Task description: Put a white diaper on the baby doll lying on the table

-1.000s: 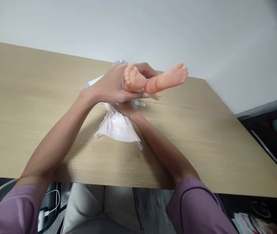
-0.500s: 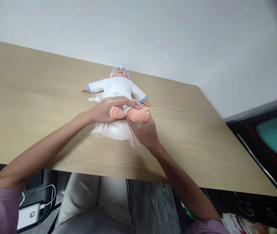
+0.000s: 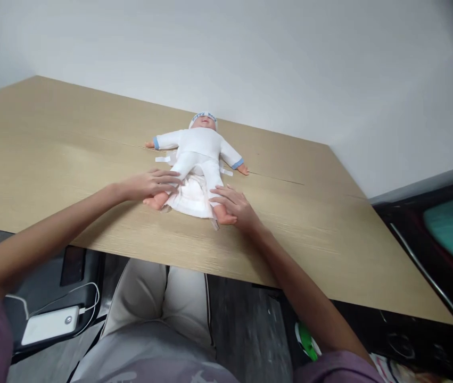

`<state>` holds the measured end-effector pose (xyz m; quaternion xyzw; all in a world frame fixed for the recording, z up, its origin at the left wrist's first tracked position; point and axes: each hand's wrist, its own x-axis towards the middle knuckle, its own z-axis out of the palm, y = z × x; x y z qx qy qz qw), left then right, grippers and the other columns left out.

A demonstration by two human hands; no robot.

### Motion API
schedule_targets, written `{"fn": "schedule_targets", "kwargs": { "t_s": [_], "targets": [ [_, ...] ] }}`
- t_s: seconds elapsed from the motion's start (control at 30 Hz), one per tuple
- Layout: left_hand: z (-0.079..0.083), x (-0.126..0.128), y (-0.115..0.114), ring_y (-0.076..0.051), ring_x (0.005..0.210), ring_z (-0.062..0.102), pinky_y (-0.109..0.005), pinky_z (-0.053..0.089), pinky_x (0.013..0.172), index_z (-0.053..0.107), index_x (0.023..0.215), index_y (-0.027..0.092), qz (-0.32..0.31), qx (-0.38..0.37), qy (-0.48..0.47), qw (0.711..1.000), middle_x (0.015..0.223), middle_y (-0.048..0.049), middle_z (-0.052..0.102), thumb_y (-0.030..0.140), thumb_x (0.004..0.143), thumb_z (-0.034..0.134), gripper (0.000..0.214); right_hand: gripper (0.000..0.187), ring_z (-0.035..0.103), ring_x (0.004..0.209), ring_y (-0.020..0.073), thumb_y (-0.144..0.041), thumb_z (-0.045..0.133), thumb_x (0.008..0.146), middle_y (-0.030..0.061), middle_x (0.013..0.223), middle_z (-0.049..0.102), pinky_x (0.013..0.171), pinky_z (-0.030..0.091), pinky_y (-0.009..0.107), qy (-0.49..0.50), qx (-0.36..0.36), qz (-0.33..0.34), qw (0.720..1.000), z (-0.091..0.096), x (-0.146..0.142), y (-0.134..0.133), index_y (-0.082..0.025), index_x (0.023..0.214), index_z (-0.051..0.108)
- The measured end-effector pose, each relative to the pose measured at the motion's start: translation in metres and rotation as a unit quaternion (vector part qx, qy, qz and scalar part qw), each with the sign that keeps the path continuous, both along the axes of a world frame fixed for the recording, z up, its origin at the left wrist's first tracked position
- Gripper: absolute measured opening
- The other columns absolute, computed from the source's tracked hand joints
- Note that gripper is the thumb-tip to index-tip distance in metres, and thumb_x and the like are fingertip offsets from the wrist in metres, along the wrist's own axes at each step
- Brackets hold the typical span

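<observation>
A baby doll (image 3: 200, 142) in a white suit with blue cuffs and a printed cap lies on its back, head away from me, arms and legs spread. Beneath its hips and between its legs lies an opened white diaper (image 3: 189, 198), its tabs sticking out at both sides. My left hand (image 3: 152, 184) rests on the doll's leg at the left with the fingers stretched out. On the other leg, near the foot, lies my right hand (image 3: 236, 205), its fingers also extended and flat. Both bare doll feet show beside my hands.
The doll is on a wooden table (image 3: 90, 127) that meets a pale wall (image 3: 226, 58). Below its front edge on the left, a white power bank (image 3: 50, 324) with a cable and a dark phone (image 3: 73, 265) lie on a black seat. A black-framed object (image 3: 421, 255) stands at the right.
The doll's legs, raised and bent between my hands before, now lie down and apart. My hands have moved apart onto them, and the diaper between the legs is uncovered.
</observation>
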<state>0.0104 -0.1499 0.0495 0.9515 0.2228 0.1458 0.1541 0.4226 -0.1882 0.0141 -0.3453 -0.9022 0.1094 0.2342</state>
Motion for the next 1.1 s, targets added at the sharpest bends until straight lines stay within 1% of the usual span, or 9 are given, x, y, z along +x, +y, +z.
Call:
{"fn": "schedule_targets", "kwargs": {
  "t_s": [0.27, 0.4, 0.5, 0.67, 0.77, 0.83, 0.9, 0.97, 1.1],
  "targets": [
    [0.019, 0.014, 0.003, -0.033, 0.166, 0.052, -0.050, 0.044, 0.133, 0.081, 0.138, 0.025, -0.007, -0.001, 0.062, 0.998, 0.165, -0.0112, 0.070, 0.010, 0.099, 0.060, 0.047, 0.045, 0.058, 0.164, 0.0248, -0.014, 0.052, 0.108, 0.0037, 0.167, 0.069, 0.138, 0.050, 0.056, 0.008, -0.039, 0.056, 0.998, 0.011, 0.012, 0.010, -0.029, 0.139, 0.081],
    [0.032, 0.031, -0.015, -0.038, 0.164, 0.051, -0.054, 0.041, 0.133, 0.079, 0.132, 0.024, 0.039, -0.002, 0.093, 0.995, 0.160, -0.0110, 0.071, 0.043, 0.113, 0.057, 0.034, 0.053, 0.063, 0.160, 0.0238, -0.011, 0.046, 0.109, 0.0002, 0.165, 0.071, 0.136, 0.053, 0.054, 0.017, -0.069, 0.074, 0.995, 0.023, 0.018, 0.013, -0.034, 0.142, 0.082],
    [0.026, 0.043, -0.028, -0.045, 0.160, 0.050, -0.059, 0.043, 0.130, 0.075, 0.132, 0.024, 0.089, 0.010, 0.080, 0.993, 0.159, -0.0138, 0.070, 0.067, 0.098, 0.079, 0.055, 0.051, 0.062, 0.161, 0.0276, -0.020, 0.045, 0.115, 0.0044, 0.166, 0.070, 0.135, 0.054, 0.055, 0.002, -0.066, 0.033, 0.997, 0.031, 0.010, -0.001, -0.031, 0.157, 0.072],
    [0.006, 0.045, -0.030, -0.045, 0.159, 0.049, -0.061, 0.044, 0.128, 0.073, 0.122, 0.024, 0.100, 0.019, 0.031, 0.994, 0.155, -0.0126, 0.071, 0.036, 0.092, 0.083, 0.034, 0.073, 0.052, 0.167, 0.0420, -0.054, 0.073, 0.109, 0.0202, 0.173, 0.060, 0.134, 0.052, 0.064, -0.067, 0.028, -0.029, 0.997, 0.023, -0.019, -0.037, -0.018, 0.170, 0.057],
    [0.006, 0.043, -0.026, -0.043, 0.155, 0.053, -0.058, 0.049, 0.124, 0.075, 0.122, 0.023, 0.120, -0.005, -0.004, 0.993, 0.143, -0.0141, 0.075, 0.037, 0.100, 0.071, 0.026, 0.055, 0.056, 0.164, 0.0422, -0.053, 0.071, 0.111, 0.0202, 0.169, 0.064, 0.134, 0.051, 0.064, -0.062, 0.061, -0.049, 0.995, 0.012, -0.027, -0.039, -0.020, 0.154, 0.070],
    [0.012, 0.045, -0.022, -0.040, 0.140, 0.064, -0.054, 0.055, 0.114, 0.075, 0.123, 0.022, 0.156, -0.031, -0.036, 0.987, 0.131, -0.0141, 0.077, 0.046, 0.106, 0.064, 0.031, 0.037, 0.067, 0.152, 0.0380, -0.045, 0.057, 0.118, 0.0175, 0.155, 0.074, 0.126, 0.057, 0.059, -0.028, 0.057, -0.066, 0.996, 0.010, -0.027, -0.029, -0.022, 0.140, 0.077],
    [0.019, 0.050, -0.012, -0.034, 0.118, 0.072, -0.048, 0.058, 0.104, 0.073, 0.120, 0.022, 0.191, -0.054, -0.088, 0.976, 0.118, -0.0109, 0.078, 0.055, 0.111, 0.058, 0.038, 0.039, 0.078, 0.126, 0.0338, -0.043, 0.046, 0.122, 0.0149, 0.128, 0.083, 0.112, 0.064, 0.054, 0.028, 0.043, -0.091, 0.995, 0.015, -0.026, -0.011, -0.023, 0.124, 0.078],
    [0.024, 0.056, 0.008, -0.028, 0.103, 0.071, -0.044, 0.057, 0.099, 0.070, 0.111, 0.022, 0.214, -0.056, -0.156, 0.963, 0.107, -0.0078, 0.076, 0.064, 0.113, 0.053, 0.045, 0.046, 0.077, 0.105, 0.0312, -0.053, 0.043, 0.123, 0.0122, 0.108, 0.081, 0.102, 0.065, 0.051, 0.091, 0.042, -0.113, 0.989, 0.024, -0.026, 0.014, -0.023, 0.113, 0.076],
    [0.022, 0.070, 0.075, -0.028, 0.105, 0.066, -0.046, 0.055, 0.102, 0.064, 0.096, 0.023, 0.255, -0.007, -0.249, 0.934, 0.106, -0.0092, 0.072, 0.076, 0.110, 0.052, 0.056, 0.058, 0.072, 0.113, 0.0321, -0.075, 0.044, 0.117, 0.0108, 0.113, 0.076, 0.110, 0.058, 0.052, 0.186, 0.050, -0.147, 0.970, 0.035, -0.031, 0.085, -0.025, 0.110, 0.073]
  ]
}}
